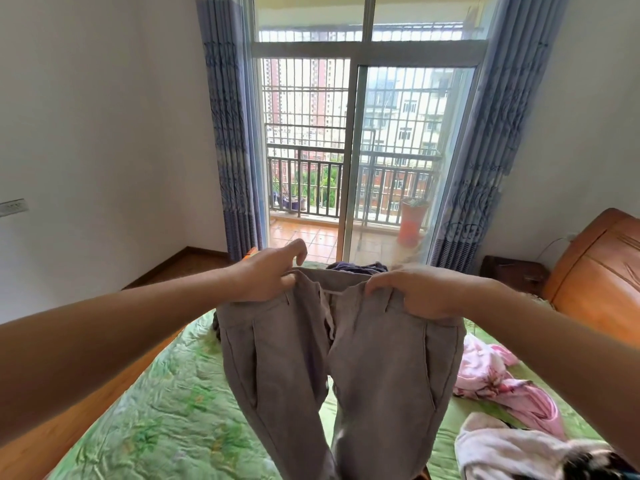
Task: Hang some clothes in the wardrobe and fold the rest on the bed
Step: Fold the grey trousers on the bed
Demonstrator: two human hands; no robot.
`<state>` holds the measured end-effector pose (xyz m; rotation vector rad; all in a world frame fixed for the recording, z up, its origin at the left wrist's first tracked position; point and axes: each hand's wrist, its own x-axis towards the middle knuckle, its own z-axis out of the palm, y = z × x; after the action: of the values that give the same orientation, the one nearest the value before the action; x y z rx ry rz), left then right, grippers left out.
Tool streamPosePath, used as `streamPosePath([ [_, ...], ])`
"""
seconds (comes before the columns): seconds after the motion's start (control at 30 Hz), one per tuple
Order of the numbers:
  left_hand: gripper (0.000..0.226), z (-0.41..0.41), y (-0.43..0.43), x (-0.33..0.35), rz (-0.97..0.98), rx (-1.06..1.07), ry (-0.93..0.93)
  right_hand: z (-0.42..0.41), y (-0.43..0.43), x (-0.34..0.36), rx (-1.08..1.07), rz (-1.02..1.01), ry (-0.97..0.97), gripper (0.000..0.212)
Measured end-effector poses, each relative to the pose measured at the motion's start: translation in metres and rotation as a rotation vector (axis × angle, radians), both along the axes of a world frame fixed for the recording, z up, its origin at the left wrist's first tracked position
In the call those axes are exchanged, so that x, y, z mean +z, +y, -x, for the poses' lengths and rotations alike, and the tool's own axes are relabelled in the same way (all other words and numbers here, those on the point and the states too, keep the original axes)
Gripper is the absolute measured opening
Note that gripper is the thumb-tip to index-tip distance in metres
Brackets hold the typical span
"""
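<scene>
A pair of grey-brown trousers (346,368) with a drawstring hangs in front of me above the bed (166,420). My left hand (266,275) pinches the waistband at its left end. My right hand (415,292) grips the waistband at its right end. Both trouser legs dangle down toward the green bedspread. A pink floral garment (498,382) lies crumpled on the bed to the right. Nearer to me on the right lies a pale fluffy garment (512,448). A dark purple garment (356,266) shows just behind the waistband. No wardrobe is in view.
A brown padded headboard (595,271) rises at the right, with a dark bedside table (512,271) beside it. Ahead, a glass sliding door (353,161) between blue curtains (232,150) opens onto a balcony. White walls stand on both sides; wooden floor lies left of the bed.
</scene>
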<state>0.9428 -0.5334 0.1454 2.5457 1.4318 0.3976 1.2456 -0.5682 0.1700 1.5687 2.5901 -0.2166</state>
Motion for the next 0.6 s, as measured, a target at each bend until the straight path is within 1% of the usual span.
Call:
streamPosePath([
  [0.07,0.028,-0.002,-0.003,0.003,-0.011,-0.079,0.010,0.000,-0.001,-0.006,-0.004,0.012,-0.022,0.081],
  [0.2,0.039,-0.010,-0.010,0.005,0.027,-0.178,0.038,0.004,0.000,-0.012,-0.069,0.049,0.058,0.081],
  [0.3,0.047,-0.017,-0.010,0.007,0.093,-0.079,0.113,0.012,0.003,-0.014,-0.090,0.042,0.141,0.077],
  [0.37,0.049,-0.023,-0.009,0.009,0.129,-0.008,0.138,0.016,0.001,-0.014,-0.085,0.059,0.234,0.076],
  [0.43,0.050,-0.030,-0.009,0.008,0.163,0.035,0.098,0.019,0.001,-0.014,-0.060,0.102,0.351,0.071],
  [0.5,0.050,-0.036,-0.011,0.009,0.196,0.075,0.015,0.023,0.003,-0.016,-0.044,0.130,0.398,0.061],
  [0.53,0.050,-0.039,-0.013,0.009,0.212,0.098,-0.028,0.026,0.003,-0.018,-0.044,0.129,0.407,0.056],
  [0.6,0.049,-0.045,-0.016,0.009,0.232,0.141,-0.132,0.031,0.004,-0.024,-0.051,0.058,0.485,0.045],
])
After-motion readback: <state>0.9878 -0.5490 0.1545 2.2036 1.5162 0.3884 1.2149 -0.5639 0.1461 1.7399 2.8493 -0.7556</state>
